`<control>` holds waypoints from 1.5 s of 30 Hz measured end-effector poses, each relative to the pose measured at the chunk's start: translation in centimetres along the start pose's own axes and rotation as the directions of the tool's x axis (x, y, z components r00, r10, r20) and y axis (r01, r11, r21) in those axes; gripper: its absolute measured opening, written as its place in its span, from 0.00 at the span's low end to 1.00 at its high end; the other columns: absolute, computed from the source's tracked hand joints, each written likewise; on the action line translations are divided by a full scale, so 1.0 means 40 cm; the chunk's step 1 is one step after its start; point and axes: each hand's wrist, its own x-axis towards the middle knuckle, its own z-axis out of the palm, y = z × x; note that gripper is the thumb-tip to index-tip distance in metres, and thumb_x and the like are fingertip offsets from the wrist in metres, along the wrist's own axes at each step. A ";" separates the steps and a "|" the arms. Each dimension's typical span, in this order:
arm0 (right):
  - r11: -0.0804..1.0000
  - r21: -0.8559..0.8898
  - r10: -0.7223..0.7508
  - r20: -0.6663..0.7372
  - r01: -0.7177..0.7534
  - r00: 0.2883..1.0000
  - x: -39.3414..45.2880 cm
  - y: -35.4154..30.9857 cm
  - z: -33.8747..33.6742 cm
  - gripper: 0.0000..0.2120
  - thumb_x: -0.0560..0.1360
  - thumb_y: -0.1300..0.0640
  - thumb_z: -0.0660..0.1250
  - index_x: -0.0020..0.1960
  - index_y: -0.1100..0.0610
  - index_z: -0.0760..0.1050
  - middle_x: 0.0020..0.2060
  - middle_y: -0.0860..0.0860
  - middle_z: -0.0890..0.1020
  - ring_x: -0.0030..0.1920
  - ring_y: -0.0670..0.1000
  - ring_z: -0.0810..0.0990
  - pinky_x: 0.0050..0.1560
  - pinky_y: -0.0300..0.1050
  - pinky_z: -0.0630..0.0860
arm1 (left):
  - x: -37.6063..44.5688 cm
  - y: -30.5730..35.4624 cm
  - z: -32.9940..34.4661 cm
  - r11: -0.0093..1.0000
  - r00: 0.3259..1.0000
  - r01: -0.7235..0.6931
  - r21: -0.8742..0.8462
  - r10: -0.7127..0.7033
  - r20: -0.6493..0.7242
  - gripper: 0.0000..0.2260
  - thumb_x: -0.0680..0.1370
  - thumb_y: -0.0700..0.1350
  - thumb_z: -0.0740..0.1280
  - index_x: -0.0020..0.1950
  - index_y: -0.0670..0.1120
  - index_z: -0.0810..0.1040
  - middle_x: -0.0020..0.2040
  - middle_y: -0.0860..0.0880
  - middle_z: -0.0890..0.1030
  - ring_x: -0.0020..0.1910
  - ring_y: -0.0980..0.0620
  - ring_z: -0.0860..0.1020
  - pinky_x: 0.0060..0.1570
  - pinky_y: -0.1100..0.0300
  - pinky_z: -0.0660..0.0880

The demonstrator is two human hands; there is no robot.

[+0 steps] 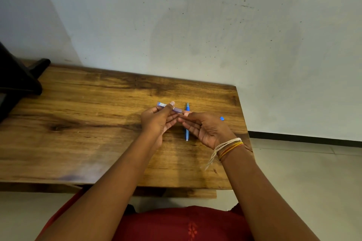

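Observation:
My left hand (159, 121) pinches a small translucent blue-violet tube (168, 107) between thumb and fingers, holding it above the wooden table (78, 133). My right hand (207, 128) is close beside it, fingers curled, with its fingertips at the tube's right end; whether it pinches something thin there is too small to see. A blue pen (187, 121) lies flat on the table under and between the hands, pointing away from me. A small blue cap-like piece (222, 118) shows just behind my right hand.
A black object (17, 80) stands at the table's far left corner. A grey wall rises behind the table. The table's right edge (242, 119) is near my right hand, with tiled floor beyond.

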 end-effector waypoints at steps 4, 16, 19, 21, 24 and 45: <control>0.996 -0.088 -0.032 -0.020 0.030 0.999 -0.001 0.003 -0.002 0.09 0.72 0.66 0.71 0.51 0.68 0.78 0.39 0.59 0.86 0.39 0.52 0.86 0.38 0.39 0.82 | 0.002 0.001 -0.002 0.999 1.000 0.017 -0.038 -0.017 -0.010 0.12 0.74 0.42 0.71 0.53 0.36 0.78 0.46 0.39 0.84 0.41 0.49 0.85 0.35 0.62 0.80; 0.983 -0.162 -0.101 -0.058 0.091 0.993 -0.005 -0.006 0.005 0.07 0.74 0.65 0.70 0.49 0.69 0.78 0.35 0.58 0.85 0.34 0.50 0.85 0.38 0.40 0.82 | 0.006 0.002 -0.004 0.999 1.000 0.023 -0.049 -0.024 -0.019 0.08 0.74 0.42 0.72 0.48 0.39 0.79 0.43 0.41 0.85 0.38 0.50 0.85 0.34 0.62 0.81; 0.967 -0.224 -0.147 -0.092 0.123 0.985 -0.007 -0.016 0.001 0.12 0.74 0.64 0.70 0.54 0.71 0.77 0.39 0.60 0.84 0.34 0.50 0.85 0.37 0.40 0.82 | 0.003 0.004 -0.002 0.994 0.998 0.065 -0.084 -0.066 -0.010 0.05 0.75 0.42 0.70 0.46 0.40 0.78 0.41 0.42 0.84 0.36 0.52 0.84 0.34 0.62 0.81; 0.953 -0.270 -0.168 -0.100 0.136 0.981 -0.010 -0.023 -0.005 0.13 0.74 0.63 0.70 0.54 0.72 0.76 0.40 0.61 0.84 0.33 0.50 0.85 0.35 0.39 0.82 | 0.002 0.006 -0.002 0.990 0.995 0.096 -0.104 -0.097 -0.004 0.04 0.76 0.42 0.69 0.45 0.41 0.78 0.42 0.42 0.84 0.38 0.51 0.84 0.34 0.63 0.81; 0.944 -0.299 -0.179 -0.102 0.141 0.979 -0.013 -0.035 -0.018 0.12 0.74 0.63 0.70 0.53 0.71 0.76 0.40 0.61 0.84 0.34 0.51 0.85 0.36 0.40 0.82 | 0.000 0.008 -0.006 0.985 0.993 0.117 -0.129 -0.117 0.008 0.05 0.76 0.42 0.69 0.47 0.41 0.78 0.43 0.43 0.84 0.41 0.51 0.84 0.34 0.62 0.81; 0.961 0.238 -0.139 -0.036 0.144 0.990 -0.006 -0.031 -0.004 0.06 0.80 0.63 0.59 0.45 0.62 0.71 0.41 0.63 0.85 0.43 0.57 0.85 0.47 0.46 0.81 | -0.011 0.001 0.007 0.994 0.992 0.088 0.060 -0.093 0.080 0.04 0.74 0.39 0.70 0.47 0.41 0.78 0.37 0.46 0.83 0.34 0.52 0.83 0.34 0.60 0.80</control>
